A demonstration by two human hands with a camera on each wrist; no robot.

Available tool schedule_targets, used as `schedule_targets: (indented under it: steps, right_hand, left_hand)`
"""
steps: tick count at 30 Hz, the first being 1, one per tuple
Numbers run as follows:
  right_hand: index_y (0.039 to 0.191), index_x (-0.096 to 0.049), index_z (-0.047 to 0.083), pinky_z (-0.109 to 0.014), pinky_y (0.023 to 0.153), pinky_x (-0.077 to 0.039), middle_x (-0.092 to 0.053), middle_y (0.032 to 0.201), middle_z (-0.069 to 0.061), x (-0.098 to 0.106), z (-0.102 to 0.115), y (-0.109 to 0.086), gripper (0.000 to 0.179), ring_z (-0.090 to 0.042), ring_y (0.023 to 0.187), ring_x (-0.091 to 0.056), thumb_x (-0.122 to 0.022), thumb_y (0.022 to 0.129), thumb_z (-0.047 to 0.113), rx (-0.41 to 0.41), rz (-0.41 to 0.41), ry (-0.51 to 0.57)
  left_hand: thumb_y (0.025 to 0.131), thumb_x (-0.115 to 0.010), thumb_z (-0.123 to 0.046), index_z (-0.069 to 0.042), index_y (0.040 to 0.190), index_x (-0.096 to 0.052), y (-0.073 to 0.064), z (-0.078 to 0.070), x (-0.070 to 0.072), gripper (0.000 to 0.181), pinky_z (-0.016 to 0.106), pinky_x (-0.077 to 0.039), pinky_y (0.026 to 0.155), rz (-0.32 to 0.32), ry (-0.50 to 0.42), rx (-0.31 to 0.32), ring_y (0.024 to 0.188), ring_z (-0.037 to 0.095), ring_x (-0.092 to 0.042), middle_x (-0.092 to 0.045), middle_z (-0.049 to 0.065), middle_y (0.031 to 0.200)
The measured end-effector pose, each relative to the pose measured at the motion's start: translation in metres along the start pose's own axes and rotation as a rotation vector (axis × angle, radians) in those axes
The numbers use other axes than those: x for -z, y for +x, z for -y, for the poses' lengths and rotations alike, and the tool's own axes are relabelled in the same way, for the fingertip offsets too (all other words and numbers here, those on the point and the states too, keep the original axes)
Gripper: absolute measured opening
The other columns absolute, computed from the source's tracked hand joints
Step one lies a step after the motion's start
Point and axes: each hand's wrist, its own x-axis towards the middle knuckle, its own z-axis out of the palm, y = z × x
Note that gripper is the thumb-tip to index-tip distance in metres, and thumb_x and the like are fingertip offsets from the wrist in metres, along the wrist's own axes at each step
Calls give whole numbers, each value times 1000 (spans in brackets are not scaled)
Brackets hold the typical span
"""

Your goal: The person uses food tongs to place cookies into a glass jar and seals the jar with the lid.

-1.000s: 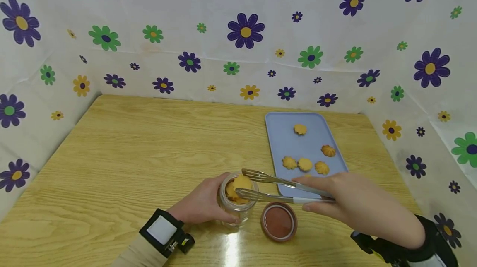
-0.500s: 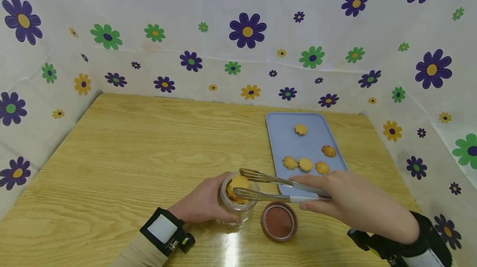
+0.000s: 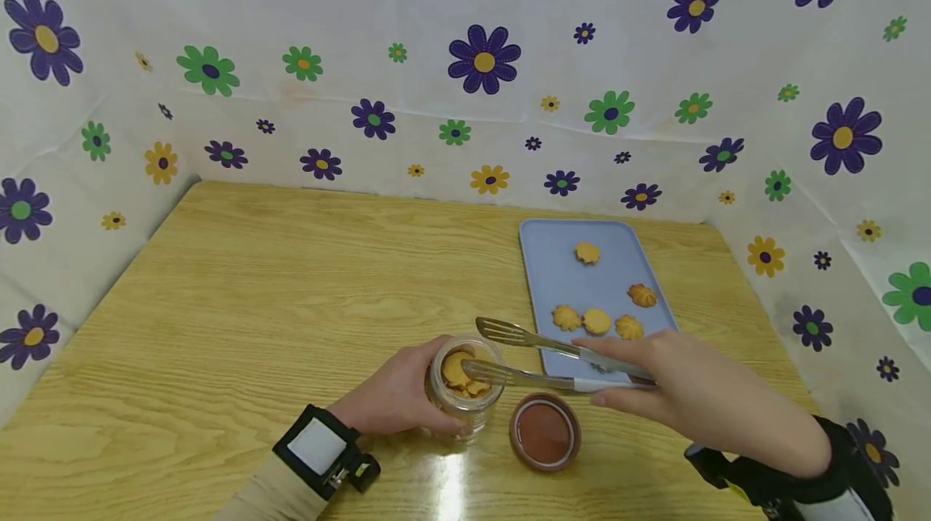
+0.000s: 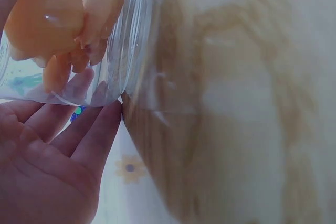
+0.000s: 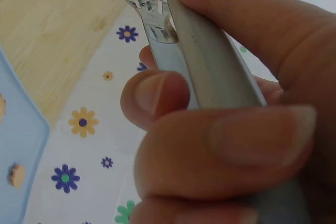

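Note:
In the head view my left hand grips a clear glass jar standing on the table. Several golden cookies lie inside it; the left wrist view shows more cookies through the glass, with my fingers curved along its side. My right hand holds metal tongs by their pale handles. The tongs' arms are spread, one tip over the jar mouth and the other beyond the rim, with no cookie between them. Up close, the right wrist view shows my fingers wrapped round the handle.
A blue tray at the right carries several flower-shaped cookies. Between jar and right hand lies a round brown lid on the wooden table. A flowered cloth surrounds the table at the back and sides.
The tongs first shifted slightly left, then spread and moved back right. The cookie between their tips is now in the jar. My left hand and the jar stay put.

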Motion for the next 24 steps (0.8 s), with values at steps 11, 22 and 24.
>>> schedule_targets:
  steps: [11, 22, 24]
  right_hand:
    - [152, -53, 9, -25, 43, -32, -74, 110, -12, 21, -38, -11, 79, -8, 49, -39, -59, 93, 61, -164, -222, -39]
    - [147, -56, -1, -32, 53, -38, -68, 126, -29, 16, -82, -6, 84, -20, 76, -59, -62, 91, 61, -267, -194, -88]
    - [146, -56, -3, -34, 56, -41, -68, 126, -30, 14, -90, -6, 83, -22, 79, -60, -63, 92, 59, -282, -172, -83]
  left_hand:
    - [64, -94, -40, -22, 146, -54, 0, -1, -1, 93, 44, -50, 105, 1, -8, -2, 119, 8, -61, -66, -14, 127]
    - [64, -94, -42, -24, 146, -54, 0, 0, -1, 93, 44, -51, 104, -1, -6, -2, 119, 8, -61, -65, -14, 128]
    - [64, -94, -42, -23, 146, -54, 0, 0, -1, 93, 44, -51, 104, -1, -7, -4, 119, 8, -61, -66, -14, 127]
